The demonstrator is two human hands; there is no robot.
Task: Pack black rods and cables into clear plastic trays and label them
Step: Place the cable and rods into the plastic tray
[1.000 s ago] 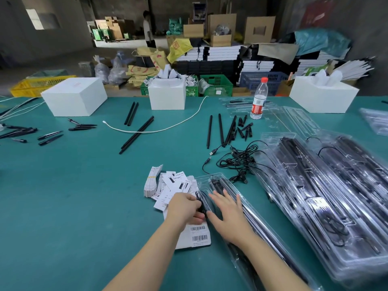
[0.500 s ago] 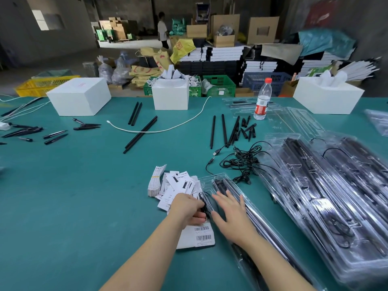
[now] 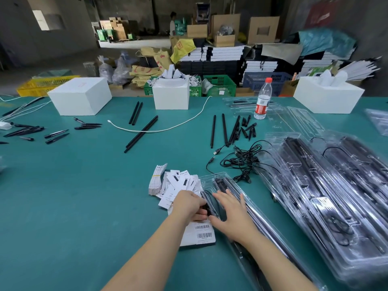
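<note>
A long clear plastic tray (image 3: 252,208) lies on the green table in front of me, with black rods and a coiled black cable (image 3: 210,199) inside. My left hand (image 3: 188,203) pinches the cable's black end at the tray's left edge. My right hand (image 3: 232,215) lies flat on the tray with straight fingers, pressing it down. Loose white labels (image 3: 178,182) are heaped left of the tray's top. A barcode sheet (image 3: 199,234) lies under my left wrist.
Filled clear trays (image 3: 327,196) are stacked at the right. A tangle of black cables (image 3: 243,160) and loose black rods (image 3: 224,131) lie beyond the tray. A water bottle (image 3: 263,99), white boxes (image 3: 80,96) and a white cord (image 3: 163,128) stand farther back.
Both hands stay at the tray's left end with hardly any shift. My left fingers keep working the cable end; my view has tilted slightly.
</note>
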